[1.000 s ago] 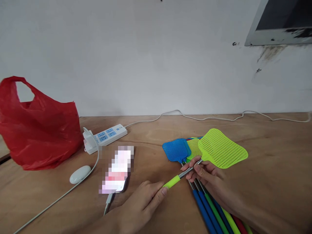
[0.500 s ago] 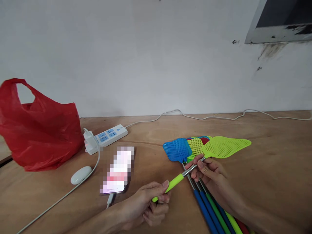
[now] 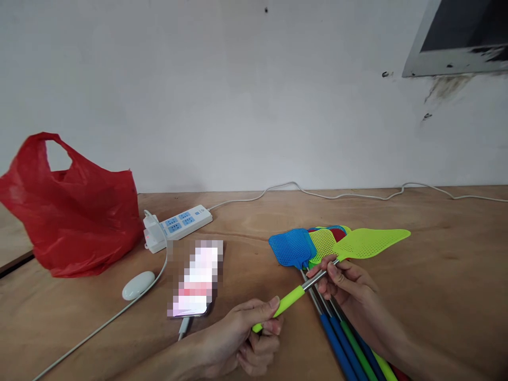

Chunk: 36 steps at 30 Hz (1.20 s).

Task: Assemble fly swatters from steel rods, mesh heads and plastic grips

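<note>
A yellow-green fly swatter (image 3: 289, 300) is held between both hands, tilted up to the right above the table. My left hand (image 3: 254, 330) is closed round its coloured grip. My right hand (image 3: 349, 283) pinches the short metal shaft just below the perforated leaf-shaped head. Beneath and beside it lies a pile of other fly swatters, with a blue fly swatter (image 3: 291, 247) on the left and yellow and red heads partly covered. Their blue, green, yellow and red handles run toward me under my right forearm, which hides part of them.
A red plastic bag (image 3: 83, 211) stands at the left. Near it are a white power strip (image 3: 184, 225) with a plugged-in charger, a white mouse-shaped object (image 3: 138, 284) and a phone (image 3: 198, 280) on a cable. A white cord (image 3: 337, 196) runs along the wall.
The whole view has shifted slightly, so everything sits a little lower and to the right. Both hands keep their hold on the yellow-green fly swatter, whose head looks slightly more edge-on.
</note>
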Motion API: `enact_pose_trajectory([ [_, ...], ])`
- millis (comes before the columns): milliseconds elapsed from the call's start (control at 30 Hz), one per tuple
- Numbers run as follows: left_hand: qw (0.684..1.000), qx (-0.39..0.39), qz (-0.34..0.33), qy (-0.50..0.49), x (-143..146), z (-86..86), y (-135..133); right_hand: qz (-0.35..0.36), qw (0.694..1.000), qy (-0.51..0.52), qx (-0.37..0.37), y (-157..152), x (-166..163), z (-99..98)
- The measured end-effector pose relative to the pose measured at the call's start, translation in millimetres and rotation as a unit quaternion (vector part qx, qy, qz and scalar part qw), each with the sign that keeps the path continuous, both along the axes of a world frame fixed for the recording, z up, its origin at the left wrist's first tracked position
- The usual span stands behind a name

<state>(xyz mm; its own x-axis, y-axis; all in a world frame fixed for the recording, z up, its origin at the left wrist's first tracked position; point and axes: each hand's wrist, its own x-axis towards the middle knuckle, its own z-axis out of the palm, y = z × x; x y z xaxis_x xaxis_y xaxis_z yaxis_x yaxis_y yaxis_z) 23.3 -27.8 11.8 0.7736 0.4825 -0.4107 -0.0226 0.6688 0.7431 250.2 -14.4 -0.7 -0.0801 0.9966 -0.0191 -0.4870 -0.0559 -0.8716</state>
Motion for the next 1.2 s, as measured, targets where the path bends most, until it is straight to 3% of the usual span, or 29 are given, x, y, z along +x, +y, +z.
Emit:
enact_pose_trajectory([
  [333,1.000,0.010,0.001,0.015,1.0,-3.1,1.6,0.013,1.000,0.010,-0.002,2.3,2.9,-2.8],
  [467,0.989,0.131,0.005,0.070,1.5,-2.7,0.1,0.013,1.000,0.012,-0.002,3.6,2.7,-2.4],
  [533,0.952,0.267,0.015,0.150,0.7,0.9,-2.3,0.015,1.000,0.021,-0.003,3.6,1.6,-2.1],
  [600,0.877,0.412,0.023,0.245,-0.7,4.5,-4.8,0.015,0.999,0.036,-0.012,2.8,0.0,-1.0],
  [667,0.801,0.507,0.008,0.318,-2.1,4.3,-6.2,0.019,0.998,0.051,-0.032,1.4,-1.8,0.6],
  [800,0.708,0.579,-0.024,0.404,-4.0,-9.4,-4.3,0.057,0.995,0.059,-0.062,-1.2,-4.0,1.1],
  [900,0.667,0.615,-0.028,0.419,-4.9,-17.2,-2.8,0.086,0.993,0.060,-0.051,-3.3,-4.2,-2.7],
  [967,0.667,0.611,-0.048,0.423,-5.0,-14.9,-3.6,0.088,0.993,0.069,-0.032,-5.5,-4.6,-5.2],
  [1033,0.699,0.581,-0.063,0.413,-4.5,-8.0,-5.7,0.079,0.994,0.075,-0.020,-8.1,-6.1,-6.3],
  [1133,0.777,0.526,-0.035,0.345,-3.6,1.0,-8.1,0.065,0.995,0.067,-0.032,-9.7,-7.8,-4.4],
  [1200,0.849,0.449,-0.005,0.277,-4.2,1.2,-7.2,0.061,0.996,0.055,-0.046,-6.4,-4.3,-0.5],
])
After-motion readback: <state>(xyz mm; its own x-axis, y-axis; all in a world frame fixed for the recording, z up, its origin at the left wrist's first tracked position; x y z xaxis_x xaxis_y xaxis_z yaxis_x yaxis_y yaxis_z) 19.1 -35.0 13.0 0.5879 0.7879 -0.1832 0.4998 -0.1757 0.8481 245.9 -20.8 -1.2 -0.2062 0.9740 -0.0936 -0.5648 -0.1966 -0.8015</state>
